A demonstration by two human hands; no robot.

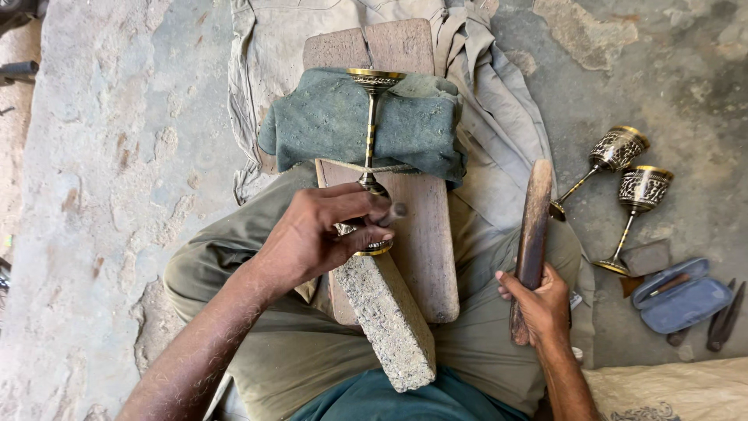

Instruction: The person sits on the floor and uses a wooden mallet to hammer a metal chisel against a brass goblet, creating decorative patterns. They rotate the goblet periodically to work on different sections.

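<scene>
Brass engraved goblet (372, 125) lay on wooden board (405, 234), left hand (319, 234) pinching small chisel (392, 212) closed; right hand (541, 304) gripping wooden mallet (531, 234) should've tapped lightly, squarely.

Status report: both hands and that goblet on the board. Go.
Left hand grips a small tool on the goblet bowl. Right hand holds wooden stick, raised clear. Goblet lies on wooden board, stem across green cloth. Nothing blocking.
</scene>
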